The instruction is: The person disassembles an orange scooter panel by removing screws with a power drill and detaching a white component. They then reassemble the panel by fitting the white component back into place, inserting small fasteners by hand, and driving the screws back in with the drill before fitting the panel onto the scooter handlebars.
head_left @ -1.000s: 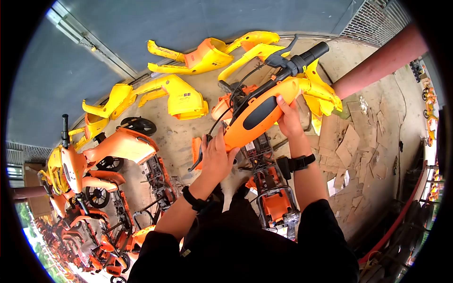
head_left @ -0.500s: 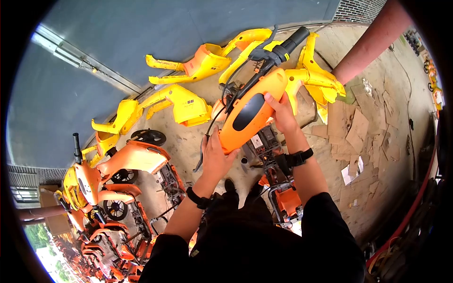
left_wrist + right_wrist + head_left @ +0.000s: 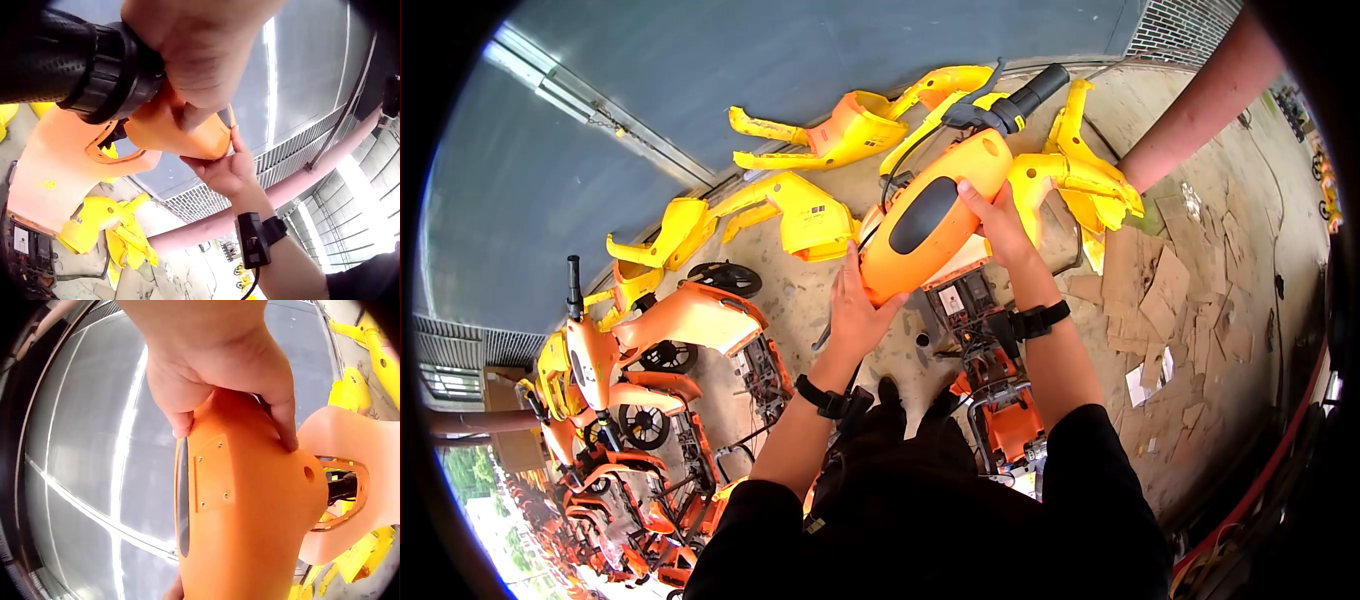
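Note:
An orange cover (image 3: 960, 225) with a black oval panel (image 3: 924, 216) is held between both hands, over a scooter's handlebar. The left hand (image 3: 860, 312) grips its lower left end; in the left wrist view that hand (image 3: 194, 50) is beside a black grip (image 3: 119, 69). The right hand (image 3: 1002, 228) grips the cover's right side; in the right wrist view the right hand (image 3: 219, 369) has thumb and fingers on either side of the orange cover (image 3: 250, 500). Another black handlebar grip (image 3: 1038, 92) sticks out past the cover's upper end. The far side of the cover is hidden.
Yellow body panels (image 3: 815, 218) lie along the grey wall (image 3: 800, 50). Partly stripped orange scooters (image 3: 690, 320) stand at the left. A scooter frame (image 3: 985, 345) is below the hands. Flattened cardboard (image 3: 1165, 290) covers floor at the right, near a red pole (image 3: 1200, 110).
The cover has shifted inward over the handlebar and hides more of its bar and cables. Both hands have kept hold of it while the head view has shifted slightly.

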Demonstrator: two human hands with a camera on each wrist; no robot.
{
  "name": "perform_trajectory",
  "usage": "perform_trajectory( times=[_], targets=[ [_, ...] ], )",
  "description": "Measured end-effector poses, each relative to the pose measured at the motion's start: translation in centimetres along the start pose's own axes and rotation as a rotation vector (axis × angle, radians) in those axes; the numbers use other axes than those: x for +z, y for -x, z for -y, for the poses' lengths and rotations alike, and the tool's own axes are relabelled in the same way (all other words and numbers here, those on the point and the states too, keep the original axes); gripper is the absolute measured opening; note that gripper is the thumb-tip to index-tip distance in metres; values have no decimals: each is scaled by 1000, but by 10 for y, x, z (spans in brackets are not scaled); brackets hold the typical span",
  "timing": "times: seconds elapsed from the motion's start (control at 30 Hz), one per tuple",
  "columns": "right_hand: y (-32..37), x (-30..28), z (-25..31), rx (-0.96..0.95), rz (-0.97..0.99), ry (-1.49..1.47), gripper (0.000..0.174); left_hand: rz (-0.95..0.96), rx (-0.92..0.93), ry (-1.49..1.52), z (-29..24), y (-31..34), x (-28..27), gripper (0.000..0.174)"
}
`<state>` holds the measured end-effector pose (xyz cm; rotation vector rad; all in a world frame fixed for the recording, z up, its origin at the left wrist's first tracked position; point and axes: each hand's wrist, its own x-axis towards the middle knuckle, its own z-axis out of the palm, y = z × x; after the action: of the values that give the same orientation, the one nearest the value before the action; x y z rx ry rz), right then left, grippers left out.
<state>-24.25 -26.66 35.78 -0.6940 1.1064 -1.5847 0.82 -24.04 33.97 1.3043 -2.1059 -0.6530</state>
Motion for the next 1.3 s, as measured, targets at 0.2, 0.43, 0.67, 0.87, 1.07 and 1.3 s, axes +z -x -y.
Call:
perform_trajectory(
  times=[0.2,0.43,0.67,0.87,1.07,1.3],
  targets=[
    [4,18,10,81,-85,90,48,45,25,35,4,2,0,99],
    [-1,8,-10,-77,54,75,50,-27,123,-309,4,6,11,106],
    [12,1,-8,141,64,77,73,-95,101,-379,-3,8,10,109],
    [30,2,-32,192,166,90,83,-72,41,-322,-5,10,10,109],
    [32,0,-39,207,157,33,86,-62,75,-318,-2,12,9,111],
    [38,-26,-51,228,61,-21,90,-38,58,-275,-6,13,7,112]
  ],
)
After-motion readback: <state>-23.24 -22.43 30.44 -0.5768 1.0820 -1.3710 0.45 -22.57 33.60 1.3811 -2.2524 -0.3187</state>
